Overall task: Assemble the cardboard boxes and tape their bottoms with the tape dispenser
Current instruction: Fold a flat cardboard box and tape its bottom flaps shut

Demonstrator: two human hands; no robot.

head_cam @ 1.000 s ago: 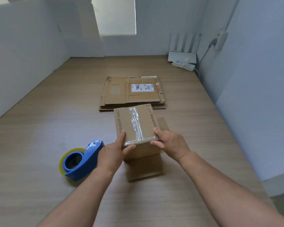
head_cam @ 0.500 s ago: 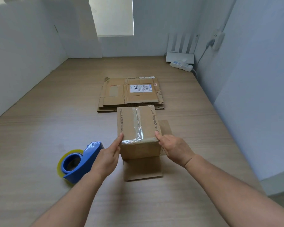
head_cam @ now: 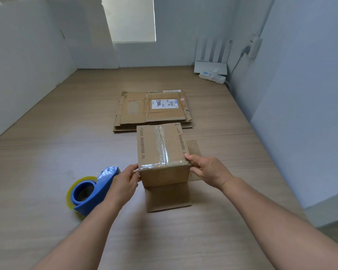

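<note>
Indoors, wooden surface [head_cam: 66, 152], white walls [head_cam: 27, 65], left hand [head_cam: 123, 182], right hand [head_cam: 209, 170], fingers [head_cam: 191, 158] gripping box [head_cam: 160, 147]

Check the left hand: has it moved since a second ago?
Yes. The left hand has slid left, from the taped box's front face to its left edge, toward the tape dispenser, which has stayed put.

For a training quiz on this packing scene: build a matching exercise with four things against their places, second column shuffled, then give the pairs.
Things
1. taped box
2. tape dispenser
3. flattened cardboard stack
4. power strip

Places
A. far right corner of the table
B. held between the left hand and right hand
C. left of the taped box, by the left hand
D. lying flat beyond the taped box

Pairs: 1-B, 2-C, 3-D, 4-A
</note>
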